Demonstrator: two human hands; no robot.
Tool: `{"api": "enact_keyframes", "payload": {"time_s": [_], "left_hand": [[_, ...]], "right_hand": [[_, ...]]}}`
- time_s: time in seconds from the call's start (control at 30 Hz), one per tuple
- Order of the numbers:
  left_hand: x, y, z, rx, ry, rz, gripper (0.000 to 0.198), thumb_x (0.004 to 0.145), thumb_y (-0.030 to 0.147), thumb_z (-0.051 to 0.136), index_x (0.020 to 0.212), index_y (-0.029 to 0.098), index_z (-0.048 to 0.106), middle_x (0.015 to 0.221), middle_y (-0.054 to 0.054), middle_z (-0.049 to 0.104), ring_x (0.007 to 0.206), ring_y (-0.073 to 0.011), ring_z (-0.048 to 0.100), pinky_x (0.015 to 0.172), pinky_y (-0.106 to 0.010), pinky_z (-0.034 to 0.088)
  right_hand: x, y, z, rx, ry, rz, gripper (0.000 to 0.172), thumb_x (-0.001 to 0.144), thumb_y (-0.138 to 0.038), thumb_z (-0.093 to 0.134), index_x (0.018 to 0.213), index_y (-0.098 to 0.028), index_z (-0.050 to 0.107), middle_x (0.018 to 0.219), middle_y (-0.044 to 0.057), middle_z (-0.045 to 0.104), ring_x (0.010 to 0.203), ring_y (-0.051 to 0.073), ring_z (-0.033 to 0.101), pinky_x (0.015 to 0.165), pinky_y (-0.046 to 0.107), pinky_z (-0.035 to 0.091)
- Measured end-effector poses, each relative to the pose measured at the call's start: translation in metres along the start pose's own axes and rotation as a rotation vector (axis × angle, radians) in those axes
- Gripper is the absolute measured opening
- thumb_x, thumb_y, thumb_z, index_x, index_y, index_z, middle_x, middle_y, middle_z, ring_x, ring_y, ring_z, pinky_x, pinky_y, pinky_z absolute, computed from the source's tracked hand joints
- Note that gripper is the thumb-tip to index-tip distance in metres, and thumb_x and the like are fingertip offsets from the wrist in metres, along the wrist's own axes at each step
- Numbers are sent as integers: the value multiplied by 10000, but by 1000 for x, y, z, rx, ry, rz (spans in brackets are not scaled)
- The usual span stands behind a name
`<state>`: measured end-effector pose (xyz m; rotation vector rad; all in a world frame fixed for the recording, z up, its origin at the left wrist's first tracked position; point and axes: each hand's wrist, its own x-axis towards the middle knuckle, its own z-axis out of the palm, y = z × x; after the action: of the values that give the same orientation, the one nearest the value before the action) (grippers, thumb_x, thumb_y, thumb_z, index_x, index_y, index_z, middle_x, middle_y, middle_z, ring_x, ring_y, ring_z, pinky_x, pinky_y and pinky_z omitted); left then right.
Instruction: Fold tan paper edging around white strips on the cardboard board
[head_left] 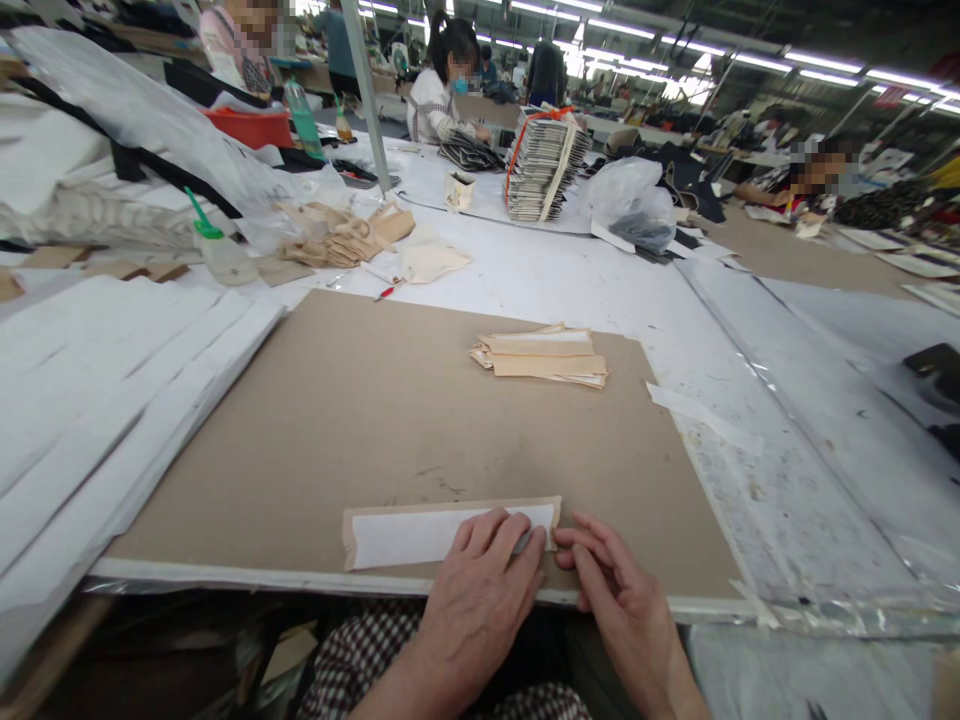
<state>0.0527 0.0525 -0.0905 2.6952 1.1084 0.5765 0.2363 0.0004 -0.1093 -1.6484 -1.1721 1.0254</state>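
Note:
A long beige strip with a white backing (405, 538) lies along the near edge of the brown board (375, 420). Its beige margin shows around the white layer. My left hand (484, 575) rests over the right part of this strip, fingers lying on it and pressing it down. At the strip's right end is my right hand (619, 590), its fingers bent and its thumb close to them, with fingertips at the beige edge. Exactly how the fingertips grip that edge is partly hidden. Farther back on the board sits a pile of similar beige strips (544, 357).
Stacked white sheets (112, 400) flank the board on the left. Behind it are a glue bottle with green nozzle (221, 250), beige pieces (341, 235), a red pen (384, 294), a tied stack (546, 165) and a plastic bag (634, 205). Several people work beyond.

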Motion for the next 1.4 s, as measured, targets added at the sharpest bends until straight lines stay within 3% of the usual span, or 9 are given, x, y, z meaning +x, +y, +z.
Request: {"api": "enact_keyframes", "payload": {"time_s": [0.4,0.8,0.97,1.07,1.17,1.3,1.4], "left_hand": [[-1,0,0,-1,-19,-1,288,954,233,526,1239,196,538,1174,-68,591,1101,-266,515,933,-425,477],[-2,0,3,-27,-26,-17,315,959,214,507,1273,194,513,1186,-63,585,1109,-265,501,952,-433,467],[-1,-1,0,-54,-45,-21,350,952,211,523,1300,189,495,1198,-60,582,1117,-265,494,970,-440,461],[-1,0,-2,-75,-54,-23,398,947,226,543,1336,196,467,1191,-56,582,1115,-264,492,971,-443,459],[0,0,-2,-99,-45,-26,412,953,241,539,1352,199,447,1183,-58,583,1099,-259,498,969,-442,460],[-1,1,-1,-111,-22,-29,283,964,223,505,1244,182,509,1162,-63,589,1085,-262,507,966,-449,461],[-1,2,-1,-112,-15,-34,217,961,199,493,1171,186,543,1136,-58,594,1087,-267,510,964,-457,462]], "right_hand": [[0,-1,1,-105,4,-105,400,969,-418,488,1316,-221,505,1196,121,670,909,197,703,563,234,586],[2,-21,6,-652,50,-567,335,1000,-189,392,1328,-224,453,1145,46,695,1011,136,677,882,233,549],[3,-26,9,-971,113,-735,370,979,-145,365,1343,-130,431,1089,108,703,923,184,696,753,266,571],[0,-39,16,-1154,130,-731,462,912,-76,365,1369,-102,422,924,86,700,771,200,688,590,286,555],[-2,-51,25,-1260,170,-710,550,813,-4,398,1352,-101,451,831,69,663,706,220,652,575,323,543],[3,-50,24,-1217,173,-704,526,805,-13,421,1321,-105,470,833,76,665,709,252,631,627,393,547],[9,-36,9,-884,100,-600,437,865,-41,404,1275,-172,477,940,42,703,855,218,666,772,374,561]]}}
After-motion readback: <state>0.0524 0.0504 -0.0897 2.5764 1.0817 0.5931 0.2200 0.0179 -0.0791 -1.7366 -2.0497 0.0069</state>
